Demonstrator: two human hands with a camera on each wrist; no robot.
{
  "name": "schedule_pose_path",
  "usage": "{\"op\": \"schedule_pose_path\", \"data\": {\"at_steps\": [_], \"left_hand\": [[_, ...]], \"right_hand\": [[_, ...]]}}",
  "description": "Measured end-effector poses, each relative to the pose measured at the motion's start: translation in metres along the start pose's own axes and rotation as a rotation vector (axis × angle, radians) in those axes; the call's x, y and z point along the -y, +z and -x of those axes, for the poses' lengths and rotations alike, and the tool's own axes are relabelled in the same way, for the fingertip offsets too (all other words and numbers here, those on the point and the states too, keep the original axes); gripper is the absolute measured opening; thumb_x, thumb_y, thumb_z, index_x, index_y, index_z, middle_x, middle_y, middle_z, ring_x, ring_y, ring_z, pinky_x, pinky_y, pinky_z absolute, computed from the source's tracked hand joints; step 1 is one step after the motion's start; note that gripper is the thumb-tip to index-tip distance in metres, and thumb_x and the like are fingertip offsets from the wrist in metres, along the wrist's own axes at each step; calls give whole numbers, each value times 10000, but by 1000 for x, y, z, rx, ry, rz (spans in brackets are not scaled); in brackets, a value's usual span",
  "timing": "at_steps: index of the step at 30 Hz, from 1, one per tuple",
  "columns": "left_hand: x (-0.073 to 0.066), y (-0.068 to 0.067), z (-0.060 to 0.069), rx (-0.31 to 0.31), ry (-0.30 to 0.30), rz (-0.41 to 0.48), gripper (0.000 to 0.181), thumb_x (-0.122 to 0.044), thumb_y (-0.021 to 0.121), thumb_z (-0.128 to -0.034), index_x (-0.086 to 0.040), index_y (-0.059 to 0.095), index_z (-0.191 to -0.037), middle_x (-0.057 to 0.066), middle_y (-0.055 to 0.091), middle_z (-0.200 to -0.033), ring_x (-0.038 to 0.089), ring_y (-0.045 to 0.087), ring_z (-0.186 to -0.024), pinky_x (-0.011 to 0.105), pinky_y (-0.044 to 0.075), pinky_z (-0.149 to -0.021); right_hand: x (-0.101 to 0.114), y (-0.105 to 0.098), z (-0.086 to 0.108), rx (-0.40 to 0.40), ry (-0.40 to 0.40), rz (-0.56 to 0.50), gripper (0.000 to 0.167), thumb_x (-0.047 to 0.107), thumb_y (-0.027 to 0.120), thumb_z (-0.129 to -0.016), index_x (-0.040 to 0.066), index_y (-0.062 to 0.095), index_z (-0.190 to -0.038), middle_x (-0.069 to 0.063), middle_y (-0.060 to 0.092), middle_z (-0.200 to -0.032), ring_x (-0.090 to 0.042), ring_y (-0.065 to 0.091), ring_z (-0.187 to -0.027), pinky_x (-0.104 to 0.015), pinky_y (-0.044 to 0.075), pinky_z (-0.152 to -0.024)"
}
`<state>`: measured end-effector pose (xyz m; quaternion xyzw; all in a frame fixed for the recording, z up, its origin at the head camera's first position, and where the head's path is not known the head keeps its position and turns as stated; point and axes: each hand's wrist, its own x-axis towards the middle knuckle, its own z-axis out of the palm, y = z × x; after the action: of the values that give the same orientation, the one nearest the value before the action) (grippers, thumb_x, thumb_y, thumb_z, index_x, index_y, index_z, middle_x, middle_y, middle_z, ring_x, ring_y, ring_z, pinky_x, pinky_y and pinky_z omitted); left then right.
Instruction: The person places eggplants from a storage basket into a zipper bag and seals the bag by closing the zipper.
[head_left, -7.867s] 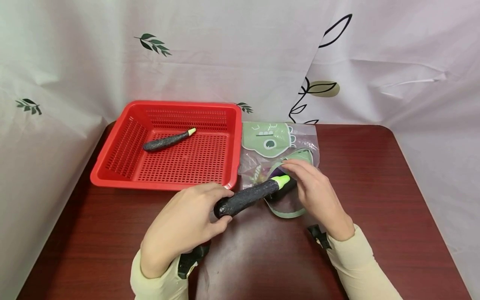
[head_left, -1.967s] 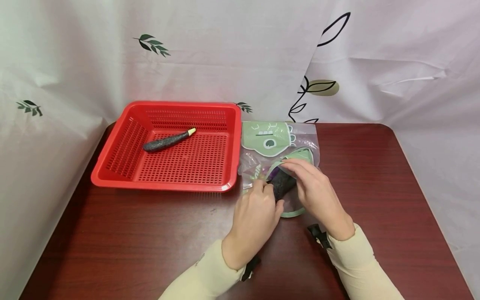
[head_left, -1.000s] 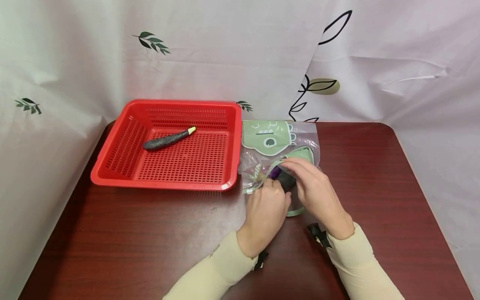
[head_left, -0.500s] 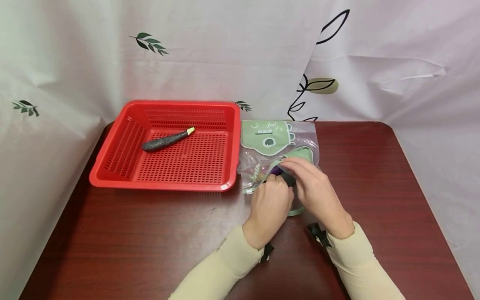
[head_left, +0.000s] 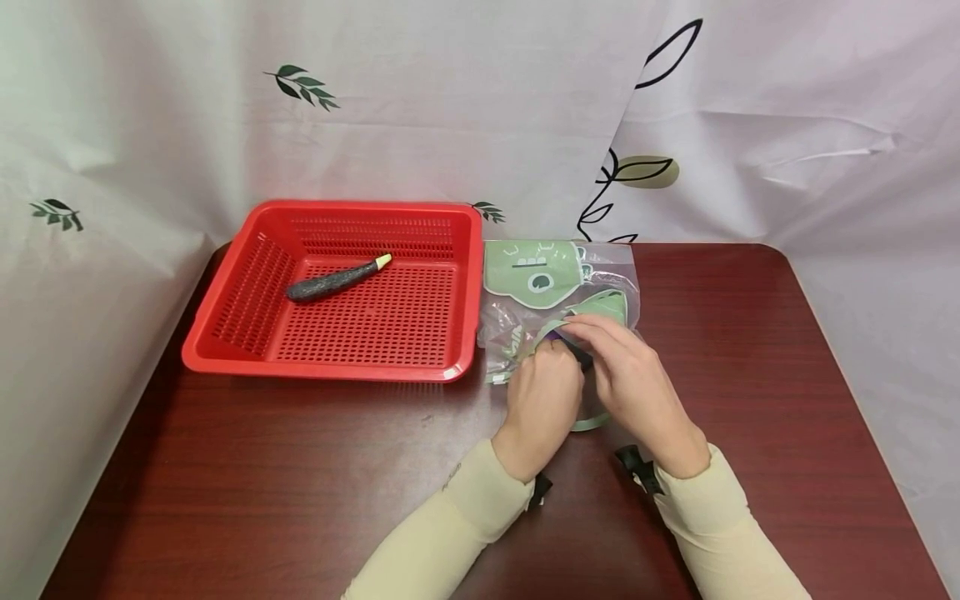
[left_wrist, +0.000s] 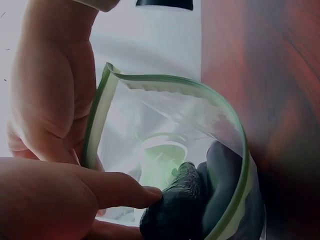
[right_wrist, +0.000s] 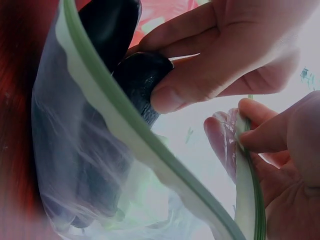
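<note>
"Clear plastic bag (head_left: 551, 287), green rim (left_wrist: 99, 120) round its mouth. From this far desk, what do you get on the right hand (head_left: 633, 383)?"

"Thumb and fingers pinch that edge. I'd say the limp film needs it — unheld, the mouth would probably sag and hide the opening from me."

"And the left hand (head_left: 543, 387)?"

"Fingers curled round a dark vegetable (left_wrist: 172, 212), thumb along one side. On my wrist feeds its far part reaches down into the mouth. They have it near the end, I think, because that leaves most of its length free of the hand."

"Anything beside it in there?"

"I see a smoother vegetable (left_wrist: 222, 175) lying close alongside. How many lie deeper, I can't tell; the film blurs them."

"What about the rest of the table (head_left: 300, 483)?"

"I have the red basket (head_left: 315, 370) just beside the bag, at the person's left, with one pale-tipped vegetable (head_left: 330, 285) aslant on its floor — probably set that near so the left hand's reach stays short"
</note>
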<state>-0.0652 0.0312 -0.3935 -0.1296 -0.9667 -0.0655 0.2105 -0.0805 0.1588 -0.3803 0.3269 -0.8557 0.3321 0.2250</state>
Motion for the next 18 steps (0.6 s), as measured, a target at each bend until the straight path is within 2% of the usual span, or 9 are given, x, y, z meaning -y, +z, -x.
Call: {"op": "schedule_pose_path", "data": {"at_steps": [9,18], "left_hand": [[-3,5,-5,36,-81,-17,27,-124,711,-829,-111,688,-832,-11,619,-707,169,657,-596,295,505,-469],[0,5,-8,68,-97,-34,119,-165,774,-776,-127,675,-831,-9,630,-709,166,661,-613,293,514,-488]], "right_hand": [[1,-1,0,-9,-5,-4,457,-248,550,-821,-21,677,-1197,-126,659,-1234,-265,625,-1129,-316,440,-1001],[1,-1,-1,-14,-6,-7,458,-251,545,-820,-22,680,-1192,-122,660,-1236,-259,626,-1128,-301,442,-1000]]}}
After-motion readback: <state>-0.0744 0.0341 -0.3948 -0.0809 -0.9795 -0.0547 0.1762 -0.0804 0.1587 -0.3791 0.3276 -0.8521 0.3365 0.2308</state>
